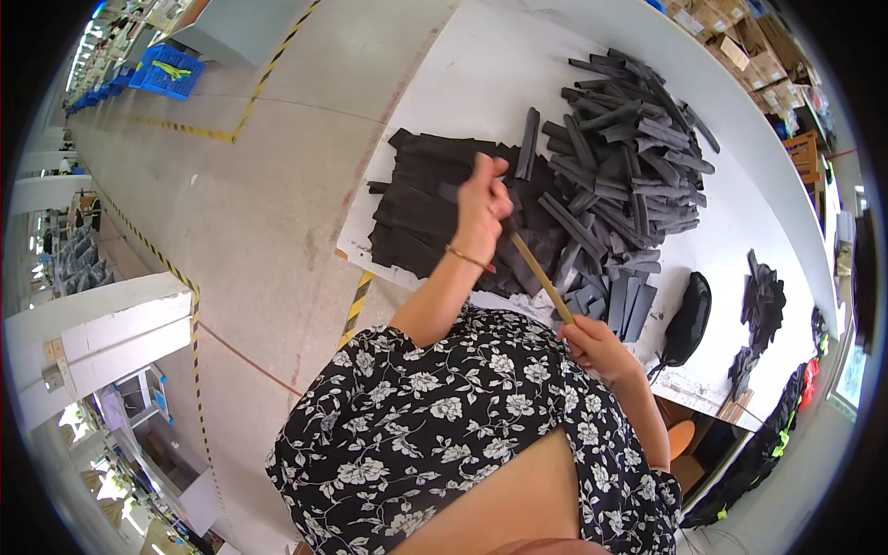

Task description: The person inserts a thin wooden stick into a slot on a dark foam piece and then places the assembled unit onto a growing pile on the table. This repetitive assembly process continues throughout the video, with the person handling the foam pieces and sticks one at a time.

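Observation:
My right hand (pixel 597 346) is closed around the lower end of a flat wooden stick (pixel 536 271), which slants up and left. Beside the stick's upper end, my left hand (pixel 483 205) is raised with its fingers curled, slightly blurred. What it holds, if anything, is hidden; something dark covers the stick's tip there. Under my left hand lies a wide layer of flat dark fabric strips (pixel 416 199). To the right rises a heap of dark grey fabric tubes (pixel 638 153), and a single tube (pixel 528 144) lies between heap and layer.
A black pouch (pixel 687 319) and a small pile of dark scraps (pixel 763 301) lie on the white table (pixel 481 74) at right. A low wall edges its far side. Cardboard boxes (pixel 740 55) are stacked beyond. A blue crate (pixel 166 71) stands far left by striped floor tape (pixel 268 79).

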`<state>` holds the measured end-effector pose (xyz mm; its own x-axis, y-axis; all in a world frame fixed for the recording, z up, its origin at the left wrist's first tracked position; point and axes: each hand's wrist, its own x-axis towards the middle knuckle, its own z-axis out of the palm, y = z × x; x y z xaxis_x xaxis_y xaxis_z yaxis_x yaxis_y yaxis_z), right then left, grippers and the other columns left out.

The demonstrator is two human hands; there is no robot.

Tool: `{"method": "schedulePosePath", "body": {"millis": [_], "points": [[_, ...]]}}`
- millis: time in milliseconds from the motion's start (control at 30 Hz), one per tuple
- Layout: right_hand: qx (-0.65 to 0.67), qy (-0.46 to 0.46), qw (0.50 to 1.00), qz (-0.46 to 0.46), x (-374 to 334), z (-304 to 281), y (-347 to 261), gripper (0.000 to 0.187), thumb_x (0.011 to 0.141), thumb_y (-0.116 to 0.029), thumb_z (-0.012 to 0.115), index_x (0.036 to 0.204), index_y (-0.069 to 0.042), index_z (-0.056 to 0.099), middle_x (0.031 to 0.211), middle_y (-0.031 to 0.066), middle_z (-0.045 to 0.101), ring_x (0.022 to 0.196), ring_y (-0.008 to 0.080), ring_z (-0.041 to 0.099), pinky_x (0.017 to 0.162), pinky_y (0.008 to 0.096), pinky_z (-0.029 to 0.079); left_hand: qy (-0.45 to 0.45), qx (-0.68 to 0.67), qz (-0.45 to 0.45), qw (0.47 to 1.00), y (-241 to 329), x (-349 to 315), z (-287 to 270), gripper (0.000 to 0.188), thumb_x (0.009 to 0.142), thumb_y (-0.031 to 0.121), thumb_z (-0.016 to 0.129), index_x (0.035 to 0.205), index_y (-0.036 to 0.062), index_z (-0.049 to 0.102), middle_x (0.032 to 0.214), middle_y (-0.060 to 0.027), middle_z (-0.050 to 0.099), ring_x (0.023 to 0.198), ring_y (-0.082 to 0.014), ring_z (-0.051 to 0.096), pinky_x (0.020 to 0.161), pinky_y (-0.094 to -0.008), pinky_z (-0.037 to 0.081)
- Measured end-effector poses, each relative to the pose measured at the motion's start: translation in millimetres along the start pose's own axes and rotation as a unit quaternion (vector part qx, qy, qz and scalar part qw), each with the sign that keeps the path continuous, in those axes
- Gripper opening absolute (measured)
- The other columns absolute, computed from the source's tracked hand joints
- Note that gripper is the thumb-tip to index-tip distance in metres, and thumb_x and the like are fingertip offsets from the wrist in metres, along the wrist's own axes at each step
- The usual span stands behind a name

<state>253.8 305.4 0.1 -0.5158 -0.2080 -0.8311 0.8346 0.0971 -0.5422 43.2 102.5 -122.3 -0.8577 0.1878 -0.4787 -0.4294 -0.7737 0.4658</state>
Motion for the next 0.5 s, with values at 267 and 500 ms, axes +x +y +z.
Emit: {"method": "schedulePosePath", "body": {"millis": [267, 500], "points": [[0.066, -0.015, 0.996, -0.056, 7, -7, 2, 0.025, 0.103, -0.025, 0.046, 0.1, -0.003, 0.058, 0.058, -0.0061, 0.036, 0.045, 0.0032, 0.028, 0.039, 0.0208, 0.021, -0.131, -0.083, -0.134, 0.979, -3, -6, -7, 0.073, 0.087, 0.073, 0.043, 0.115, 0.006, 0.052, 0.108, -0.0218, 0.062, 0.091, -0.043, 0.063, 0.083, -0.0648, 0.047], [-0.04, -0.073, 0.997, 0.003, -32, -18, -3, 0.025, 0.1, -0.025, 0.05, 0.093, -0.003, 0.06, 0.062, -0.0067, 0.041, 0.05, 0.0024, 0.035, 0.044, 0.0198, 0.027, -0.054, -0.046, -0.057, 0.996, 35, 37, 2, 0.019, 0.095, 0.023, 0.062, 0.097, 0.0048, 0.059, 0.052, 0.0079, 0.031, 0.041, -0.0054, 0.027, 0.04, -0.0234, 0.022]]}}
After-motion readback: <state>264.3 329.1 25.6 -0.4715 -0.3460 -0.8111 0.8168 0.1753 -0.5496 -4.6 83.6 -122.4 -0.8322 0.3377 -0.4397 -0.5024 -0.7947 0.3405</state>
